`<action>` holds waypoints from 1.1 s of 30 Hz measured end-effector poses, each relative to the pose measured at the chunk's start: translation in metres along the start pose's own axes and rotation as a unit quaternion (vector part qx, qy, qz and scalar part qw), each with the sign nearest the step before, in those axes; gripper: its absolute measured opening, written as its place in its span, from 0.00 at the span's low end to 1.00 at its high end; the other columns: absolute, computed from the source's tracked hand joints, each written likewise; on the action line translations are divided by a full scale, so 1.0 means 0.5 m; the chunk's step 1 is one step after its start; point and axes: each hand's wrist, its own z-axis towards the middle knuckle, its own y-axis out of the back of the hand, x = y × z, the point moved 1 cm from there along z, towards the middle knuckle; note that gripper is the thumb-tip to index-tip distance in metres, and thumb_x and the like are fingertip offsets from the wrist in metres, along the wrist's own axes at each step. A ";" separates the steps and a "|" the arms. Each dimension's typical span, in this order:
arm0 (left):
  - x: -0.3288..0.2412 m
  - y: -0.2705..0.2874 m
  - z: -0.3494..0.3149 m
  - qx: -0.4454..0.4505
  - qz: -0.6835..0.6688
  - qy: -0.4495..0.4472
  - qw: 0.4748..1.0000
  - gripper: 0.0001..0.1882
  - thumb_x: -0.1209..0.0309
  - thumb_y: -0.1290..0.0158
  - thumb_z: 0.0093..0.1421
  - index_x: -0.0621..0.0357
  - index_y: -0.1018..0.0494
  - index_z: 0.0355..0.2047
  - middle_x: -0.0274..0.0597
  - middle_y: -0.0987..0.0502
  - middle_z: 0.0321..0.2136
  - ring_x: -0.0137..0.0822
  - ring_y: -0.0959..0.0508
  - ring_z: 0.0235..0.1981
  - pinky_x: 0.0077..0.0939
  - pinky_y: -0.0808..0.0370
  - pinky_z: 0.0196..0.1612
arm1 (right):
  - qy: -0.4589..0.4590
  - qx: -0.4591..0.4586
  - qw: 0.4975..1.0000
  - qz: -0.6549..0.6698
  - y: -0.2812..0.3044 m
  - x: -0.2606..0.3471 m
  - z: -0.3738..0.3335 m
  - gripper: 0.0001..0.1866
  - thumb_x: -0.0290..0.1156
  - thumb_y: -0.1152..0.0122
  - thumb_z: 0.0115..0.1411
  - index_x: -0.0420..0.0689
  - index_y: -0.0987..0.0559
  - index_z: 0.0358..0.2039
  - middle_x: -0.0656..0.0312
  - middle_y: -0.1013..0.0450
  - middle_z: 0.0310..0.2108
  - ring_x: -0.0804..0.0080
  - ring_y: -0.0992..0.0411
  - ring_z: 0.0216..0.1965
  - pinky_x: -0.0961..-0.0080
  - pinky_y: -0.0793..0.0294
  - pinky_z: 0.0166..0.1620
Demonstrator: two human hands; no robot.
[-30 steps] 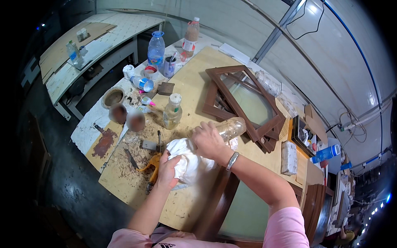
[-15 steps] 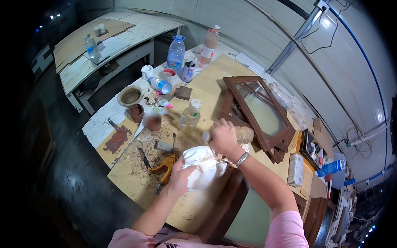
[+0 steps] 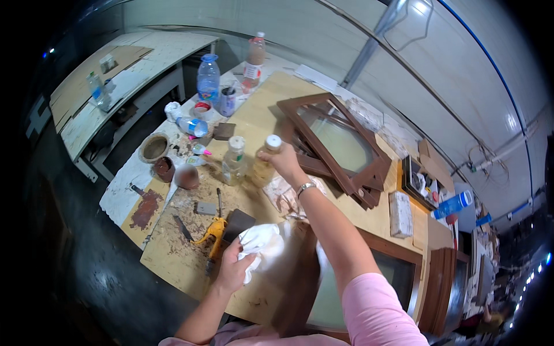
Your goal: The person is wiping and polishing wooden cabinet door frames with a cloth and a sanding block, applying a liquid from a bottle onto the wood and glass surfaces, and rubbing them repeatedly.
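My left hand (image 3: 232,271) is closed around a bunched white cloth (image 3: 259,242), held above the near part of the tan board (image 3: 271,294). Further off, my right hand (image 3: 281,161) grips the upper part of an upright clear plastic bottle (image 3: 261,175) with a white cap and yellowish contents. Just left of it stands a similar capped clear bottle (image 3: 234,164). Below my right wrist lies a crumpled, stained cloth (image 3: 284,199). Beside the white cloth are a dark block (image 3: 240,221) and a yellow-handled tool (image 3: 214,229).
Two brown glazed frames (image 3: 340,155) are stacked at the far right; another framed panel (image 3: 386,262) lies near my right arm. Left are a round bowl (image 3: 154,148), brown-stained cups (image 3: 164,169) and scattered shavings. Larger bottles (image 3: 208,81) stand behind. A white-wrapped block (image 3: 401,214) sits right.
The bottle in my right hand went from tilted on its side to upright, moving left beside the other bottle. My left hand with the cloth shifted slightly lower, and the view turned right.
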 end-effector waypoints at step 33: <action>0.411 -0.787 -0.031 0.474 0.638 -0.254 0.551 0.35 0.61 0.52 0.63 0.62 0.46 0.66 0.47 0.47 0.69 0.48 0.46 0.69 0.63 0.46 0.64 | -0.320 -0.366 0.846 -0.221 0.720 -0.226 -0.989 0.37 0.56 0.66 0.70 0.33 0.21 0.34 0.33 0.26 0.34 0.34 0.27 0.42 0.50 0.29 0.45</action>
